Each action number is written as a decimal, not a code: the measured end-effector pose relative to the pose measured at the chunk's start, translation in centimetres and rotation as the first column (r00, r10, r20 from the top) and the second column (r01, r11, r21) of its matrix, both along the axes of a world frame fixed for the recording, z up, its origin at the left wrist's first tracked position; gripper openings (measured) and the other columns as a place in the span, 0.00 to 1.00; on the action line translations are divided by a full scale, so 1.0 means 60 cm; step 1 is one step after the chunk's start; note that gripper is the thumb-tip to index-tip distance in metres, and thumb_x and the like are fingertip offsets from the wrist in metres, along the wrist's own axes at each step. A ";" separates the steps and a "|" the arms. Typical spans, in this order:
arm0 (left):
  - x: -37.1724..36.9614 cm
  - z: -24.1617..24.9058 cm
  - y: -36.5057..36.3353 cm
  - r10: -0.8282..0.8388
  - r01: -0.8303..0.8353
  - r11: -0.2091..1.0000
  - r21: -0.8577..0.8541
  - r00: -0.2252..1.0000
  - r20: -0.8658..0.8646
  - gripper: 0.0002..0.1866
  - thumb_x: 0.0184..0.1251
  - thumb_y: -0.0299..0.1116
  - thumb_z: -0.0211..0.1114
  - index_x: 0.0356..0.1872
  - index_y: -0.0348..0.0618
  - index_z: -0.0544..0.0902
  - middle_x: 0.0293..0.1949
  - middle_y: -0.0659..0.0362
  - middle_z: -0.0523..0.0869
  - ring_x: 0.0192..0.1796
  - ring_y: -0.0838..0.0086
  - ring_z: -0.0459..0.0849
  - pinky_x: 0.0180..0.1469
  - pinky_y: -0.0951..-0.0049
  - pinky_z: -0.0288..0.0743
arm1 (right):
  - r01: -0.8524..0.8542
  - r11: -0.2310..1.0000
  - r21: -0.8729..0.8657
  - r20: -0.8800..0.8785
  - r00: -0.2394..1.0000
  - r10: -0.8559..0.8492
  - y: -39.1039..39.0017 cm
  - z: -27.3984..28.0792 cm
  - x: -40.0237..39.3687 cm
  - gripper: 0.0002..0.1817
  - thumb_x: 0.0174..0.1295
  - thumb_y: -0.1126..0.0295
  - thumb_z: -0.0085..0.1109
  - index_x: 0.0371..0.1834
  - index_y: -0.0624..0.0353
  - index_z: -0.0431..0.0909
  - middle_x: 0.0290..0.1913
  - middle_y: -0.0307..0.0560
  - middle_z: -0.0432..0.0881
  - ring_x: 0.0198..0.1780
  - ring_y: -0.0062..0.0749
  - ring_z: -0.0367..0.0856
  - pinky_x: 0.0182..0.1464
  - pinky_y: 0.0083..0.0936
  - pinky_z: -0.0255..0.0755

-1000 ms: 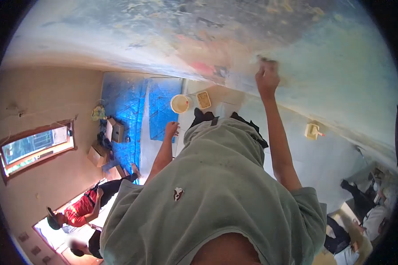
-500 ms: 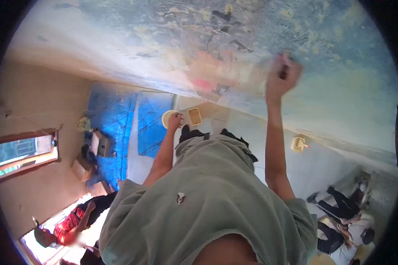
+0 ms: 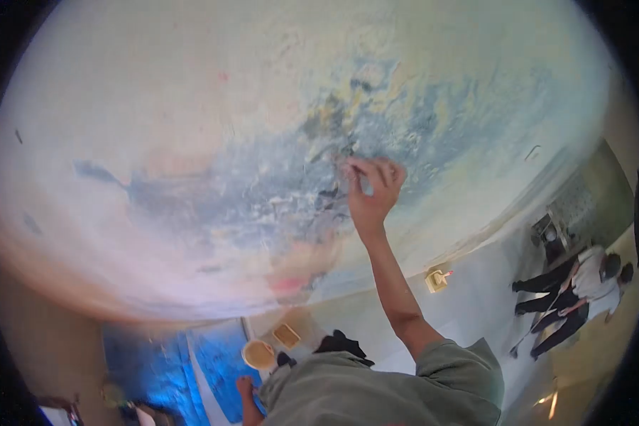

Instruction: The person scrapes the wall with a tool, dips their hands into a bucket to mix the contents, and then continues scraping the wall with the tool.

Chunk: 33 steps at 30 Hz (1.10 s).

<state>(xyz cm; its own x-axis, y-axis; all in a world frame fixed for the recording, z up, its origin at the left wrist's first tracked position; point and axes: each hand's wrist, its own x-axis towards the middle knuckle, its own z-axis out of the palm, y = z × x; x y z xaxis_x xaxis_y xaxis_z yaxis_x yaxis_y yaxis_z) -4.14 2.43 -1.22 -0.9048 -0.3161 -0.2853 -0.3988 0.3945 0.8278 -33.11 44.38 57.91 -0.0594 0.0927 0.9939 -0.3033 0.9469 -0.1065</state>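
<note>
My right hand is raised against a painted wall with grey-blue, yellow and pink patches. Its thumb and index finger are pinched together at a dark grey patch, and whatever is between them is too small to make out. Low in the view, my left hand hangs beside my body with its fingers curled, small and partly unclear. The round tub and the rectangular tray are just above and to the right of it, apart from the hand.
A pale container with a tool in it stands on the floor to the right. Two people in light tops are farther right, near a long-handled tool. Blue sheeting covers part of the lower left.
The view has tilted up toward the wall. My right hand has moved left across the paint to the dark patch. My left hand has moved away from the round tub.
</note>
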 end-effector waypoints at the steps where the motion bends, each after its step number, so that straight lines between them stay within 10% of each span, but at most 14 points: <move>1: 0.016 0.029 -0.005 0.063 -0.076 0.978 0.195 0.995 0.075 0.13 0.50 0.38 0.59 0.19 0.38 0.79 0.16 0.54 0.79 0.14 0.66 0.77 0.17 0.68 0.71 | 0.007 0.999 0.051 0.041 0.999 -0.009 -0.015 0.003 -0.002 0.11 0.46 0.75 0.66 0.33 0.50 0.80 0.32 0.35 0.78 0.34 0.32 0.73 0.37 0.25 0.66; 4: 0.037 0.069 -0.030 0.131 -0.256 0.954 0.157 0.825 0.549 0.08 0.52 0.36 0.61 0.26 0.42 0.81 0.21 0.59 0.80 0.22 0.71 0.79 0.25 0.68 0.74 | 0.097 0.993 0.072 -0.060 0.994 -0.093 -0.024 0.047 -0.027 0.10 0.45 0.78 0.65 0.30 0.50 0.80 0.31 0.34 0.78 0.36 0.31 0.73 0.36 0.27 0.67; 8: 0.072 -0.001 -0.062 0.230 -0.365 0.906 0.213 0.848 0.477 0.10 0.48 0.31 0.56 0.24 0.31 0.76 0.19 0.47 0.79 0.12 0.61 0.76 0.11 0.64 0.70 | -0.012 0.990 -0.141 -0.214 0.977 -0.019 -0.027 0.100 -0.050 0.12 0.42 0.82 0.62 0.28 0.50 0.80 0.30 0.35 0.78 0.38 0.31 0.73 0.35 0.26 0.68; 10: 0.080 0.011 -0.084 0.021 -0.172 0.943 0.285 0.885 0.465 0.10 0.53 0.36 0.60 0.30 0.40 0.80 0.25 0.56 0.82 0.20 0.71 0.79 0.19 0.64 0.71 | -0.092 0.994 0.066 -0.056 0.994 0.096 -0.052 0.066 -0.058 0.15 0.37 0.84 0.60 0.29 0.51 0.80 0.30 0.36 0.78 0.35 0.32 0.74 0.33 0.25 0.69; 14: 0.025 0.053 -0.057 0.148 -0.268 0.891 0.367 0.934 0.324 0.12 0.51 0.31 0.54 0.33 0.32 0.77 0.24 0.47 0.80 0.13 0.61 0.77 0.10 0.66 0.71 | -0.195 0.877 0.439 0.025 0.978 0.205 -0.058 0.044 -0.067 0.16 0.35 0.85 0.59 0.28 0.52 0.80 0.29 0.36 0.79 0.30 0.32 0.74 0.32 0.24 0.68; 16: -0.003 0.051 -0.053 0.157 -0.332 0.890 0.311 0.866 0.475 0.13 0.52 0.32 0.53 0.36 0.34 0.77 0.26 0.49 0.81 0.13 0.64 0.77 0.11 0.67 0.72 | 0.064 0.980 0.191 -0.050 0.997 -0.055 -0.044 0.111 -0.064 0.16 0.35 0.83 0.59 0.28 0.50 0.80 0.27 0.34 0.77 0.29 0.30 0.73 0.34 0.26 0.69; 20: -0.025 0.038 -0.056 0.079 -0.260 0.915 0.308 0.865 0.495 0.13 0.54 0.33 0.52 0.37 0.35 0.77 0.27 0.52 0.82 0.13 0.66 0.77 0.11 0.68 0.72 | -0.095 0.969 -0.228 -0.027 0.995 0.091 -0.047 0.123 -0.061 0.15 0.33 0.81 0.59 0.27 0.48 0.80 0.24 0.34 0.74 0.30 0.29 0.73 0.37 0.26 0.71; 23: -0.042 0.033 -0.052 0.125 -0.341 0.844 0.414 0.876 0.467 0.13 0.56 0.33 0.52 0.37 0.36 0.77 0.26 0.52 0.82 0.13 0.66 0.77 0.11 0.67 0.72 | -0.184 0.819 0.544 0.125 0.983 0.137 -0.052 0.084 -0.055 0.08 0.41 0.81 0.62 0.21 0.53 0.78 0.23 0.41 0.77 0.28 0.31 0.77 0.32 0.26 0.72; 32: -0.005 0.027 -0.073 0.102 -0.350 0.842 0.410 0.849 0.518 0.11 0.55 0.32 0.53 0.36 0.37 0.77 0.26 0.50 0.81 0.13 0.62 0.76 0.11 0.63 0.72 | -0.320 0.717 0.620 0.322 0.936 0.139 -0.048 0.077 -0.049 0.05 0.50 0.80 0.60 0.21 0.59 0.76 0.22 0.40 0.76 0.26 0.23 0.74 0.32 0.21 0.69; 33: -0.002 0.017 -0.078 0.109 -0.355 0.849 0.392 0.843 0.528 0.11 0.54 0.31 0.53 0.36 0.36 0.77 0.26 0.50 0.81 0.13 0.61 0.76 0.11 0.62 0.72 | -0.288 0.867 0.407 0.250 0.948 0.198 -0.043 0.075 -0.064 0.05 0.49 0.80 0.60 0.20 0.59 0.76 0.23 0.40 0.77 0.25 0.22 0.73 0.31 0.21 0.69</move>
